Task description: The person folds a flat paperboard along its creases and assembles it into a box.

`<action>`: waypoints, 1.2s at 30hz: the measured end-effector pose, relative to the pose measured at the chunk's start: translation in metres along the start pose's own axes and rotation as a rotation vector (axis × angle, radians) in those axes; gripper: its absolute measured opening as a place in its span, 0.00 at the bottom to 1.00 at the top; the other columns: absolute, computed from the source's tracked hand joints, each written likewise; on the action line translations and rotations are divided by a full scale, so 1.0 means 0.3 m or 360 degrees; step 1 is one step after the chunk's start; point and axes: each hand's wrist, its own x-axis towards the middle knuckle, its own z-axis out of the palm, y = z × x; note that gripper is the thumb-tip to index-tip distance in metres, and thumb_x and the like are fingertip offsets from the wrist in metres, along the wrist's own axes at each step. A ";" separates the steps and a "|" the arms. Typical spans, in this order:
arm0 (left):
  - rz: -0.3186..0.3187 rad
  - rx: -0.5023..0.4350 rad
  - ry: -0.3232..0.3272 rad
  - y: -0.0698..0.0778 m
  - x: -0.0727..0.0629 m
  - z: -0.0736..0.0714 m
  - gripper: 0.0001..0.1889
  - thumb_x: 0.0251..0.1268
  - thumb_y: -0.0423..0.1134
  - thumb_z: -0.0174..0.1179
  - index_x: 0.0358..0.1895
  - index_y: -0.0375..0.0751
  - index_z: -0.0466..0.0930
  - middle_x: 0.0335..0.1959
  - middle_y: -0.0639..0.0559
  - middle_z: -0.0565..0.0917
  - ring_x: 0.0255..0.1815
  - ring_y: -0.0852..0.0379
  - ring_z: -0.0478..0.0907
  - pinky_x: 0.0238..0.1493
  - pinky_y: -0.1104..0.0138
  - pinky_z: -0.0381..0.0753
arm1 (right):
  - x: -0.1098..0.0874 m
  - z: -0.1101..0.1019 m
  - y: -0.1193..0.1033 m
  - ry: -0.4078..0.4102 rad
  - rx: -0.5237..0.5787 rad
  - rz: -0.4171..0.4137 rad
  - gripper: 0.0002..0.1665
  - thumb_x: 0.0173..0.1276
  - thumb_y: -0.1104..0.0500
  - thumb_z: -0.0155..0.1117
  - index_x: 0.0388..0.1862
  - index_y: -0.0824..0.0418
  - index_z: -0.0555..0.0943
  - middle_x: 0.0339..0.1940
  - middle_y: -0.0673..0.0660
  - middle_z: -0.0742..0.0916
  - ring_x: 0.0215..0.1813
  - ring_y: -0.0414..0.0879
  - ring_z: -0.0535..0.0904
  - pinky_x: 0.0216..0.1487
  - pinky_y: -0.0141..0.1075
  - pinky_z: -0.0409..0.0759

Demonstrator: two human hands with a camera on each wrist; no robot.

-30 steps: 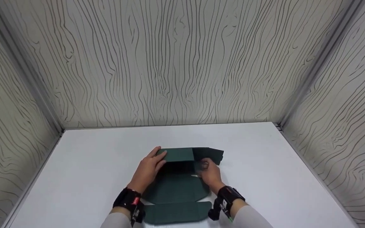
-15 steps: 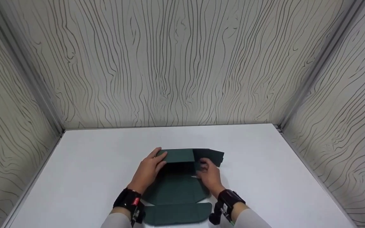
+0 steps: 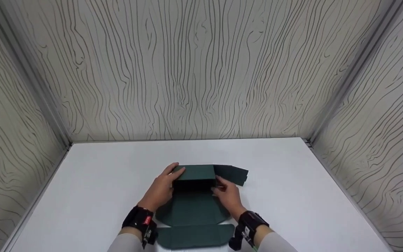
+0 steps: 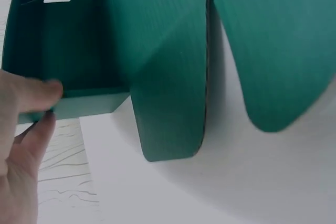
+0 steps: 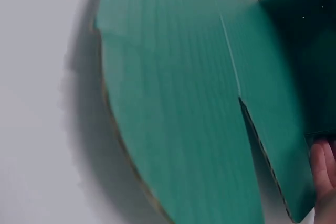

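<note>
A partly folded green cardboard box point(image 3: 196, 172) stands mid-table, its dark hollow facing me. My left hand point(image 3: 159, 190) grips its left side; in the left wrist view, the thumb of that hand point(image 4: 23, 98) lies over the wall's edge with fingers on the outer face. My right hand point(image 3: 230, 197) pinches the box's right side, thumb and forefinger at the wall. Beyond it a side flap point(image 3: 234, 174) sticks out to the right. Toward me lies the open lid panel point(image 3: 194, 210) with its rounded ears. In the right wrist view, fingertips point(image 5: 320, 163) touch the side wall's edge.
A tuck strip point(image 3: 196, 236) of the same cardboard lies at the near end of the lid. The white table point(image 3: 100, 182) is bordered by wood-grain patterned panels point(image 3: 194, 70) at the back and both sides. Each wrist wears a black camera strap.
My right hand has moved slightly left, its thumb and forefinger closing in on the box's right wall, which it now covers. The left hand has kept its grip almost unmoved.
</note>
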 end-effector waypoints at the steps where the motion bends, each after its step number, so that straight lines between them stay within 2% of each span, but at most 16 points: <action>1: 0.0011 -0.0007 -0.0007 -0.003 0.000 -0.001 0.37 0.62 0.19 0.58 0.74 0.47 0.66 0.78 0.45 0.59 0.73 0.45 0.69 0.61 0.57 0.80 | -0.003 0.000 0.000 -0.0011 0.0013 -0.0008 0.31 0.67 0.66 0.65 0.69 0.67 0.72 0.58 0.70 0.82 0.54 0.55 0.84 0.45 0.32 0.86; 6: -0.0041 -0.0116 -0.0056 -0.018 -0.005 -0.001 0.36 0.65 0.20 0.56 0.75 0.51 0.64 0.80 0.40 0.54 0.74 0.41 0.67 0.60 0.54 0.80 | -0.015 -0.003 -0.006 -0.0086 0.0018 -0.0021 0.31 0.69 0.62 0.64 0.70 0.66 0.71 0.61 0.70 0.81 0.57 0.56 0.83 0.48 0.34 0.86; 12: -0.0131 -0.0181 -0.0127 -0.027 -0.009 -0.003 0.38 0.67 0.23 0.57 0.76 0.58 0.62 0.78 0.35 0.56 0.71 0.36 0.69 0.62 0.48 0.78 | -0.013 0.002 0.004 -0.0123 -0.0124 -0.0022 0.31 0.70 0.56 0.64 0.69 0.67 0.72 0.63 0.68 0.81 0.62 0.58 0.80 0.51 0.35 0.85; 20: -0.0172 -0.0215 -0.0146 -0.023 -0.011 -0.004 0.37 0.67 0.23 0.55 0.76 0.59 0.62 0.78 0.34 0.55 0.73 0.34 0.65 0.64 0.45 0.75 | -0.009 0.008 0.011 -0.0113 -0.0221 -0.0022 0.28 0.70 0.55 0.65 0.66 0.65 0.76 0.60 0.63 0.84 0.61 0.55 0.81 0.62 0.48 0.79; 23: -0.0165 -0.0213 -0.0147 -0.023 -0.010 -0.004 0.37 0.68 0.23 0.55 0.76 0.59 0.61 0.78 0.34 0.55 0.72 0.34 0.66 0.63 0.45 0.76 | -0.008 0.012 0.008 -0.0105 -0.0263 -0.0063 0.25 0.69 0.54 0.66 0.61 0.64 0.80 0.56 0.62 0.86 0.57 0.53 0.82 0.59 0.44 0.81; 27: -0.0153 -0.0200 -0.0152 -0.022 -0.008 -0.004 0.37 0.68 0.24 0.55 0.76 0.59 0.61 0.78 0.34 0.55 0.72 0.34 0.67 0.63 0.45 0.76 | -0.003 0.017 0.005 -0.0130 -0.0367 -0.0146 0.15 0.69 0.55 0.66 0.49 0.62 0.85 0.47 0.57 0.88 0.49 0.47 0.82 0.50 0.35 0.80; 29: -0.0153 -0.0190 -0.0158 -0.022 -0.005 -0.003 0.37 0.69 0.24 0.55 0.76 0.59 0.61 0.78 0.34 0.55 0.72 0.34 0.67 0.63 0.46 0.77 | 0.000 0.016 0.005 -0.0155 -0.0429 -0.0216 0.11 0.70 0.56 0.65 0.45 0.62 0.84 0.44 0.56 0.87 0.48 0.46 0.81 0.49 0.35 0.80; 33: -0.0148 -0.0169 -0.0155 -0.022 -0.003 -0.005 0.37 0.68 0.23 0.55 0.76 0.58 0.62 0.78 0.33 0.56 0.72 0.33 0.66 0.62 0.46 0.77 | 0.003 0.009 0.006 -0.0228 -0.0508 -0.0316 0.09 0.71 0.59 0.63 0.46 0.62 0.84 0.53 0.61 0.84 0.53 0.53 0.82 0.53 0.42 0.83; 36: -0.0133 -0.0158 -0.0139 -0.025 -0.003 -0.005 0.37 0.67 0.22 0.55 0.76 0.57 0.62 0.77 0.32 0.57 0.72 0.33 0.66 0.62 0.46 0.77 | 0.006 0.010 0.008 -0.0276 -0.0528 -0.0339 0.10 0.71 0.61 0.62 0.47 0.64 0.84 0.60 0.67 0.80 0.58 0.59 0.81 0.55 0.49 0.83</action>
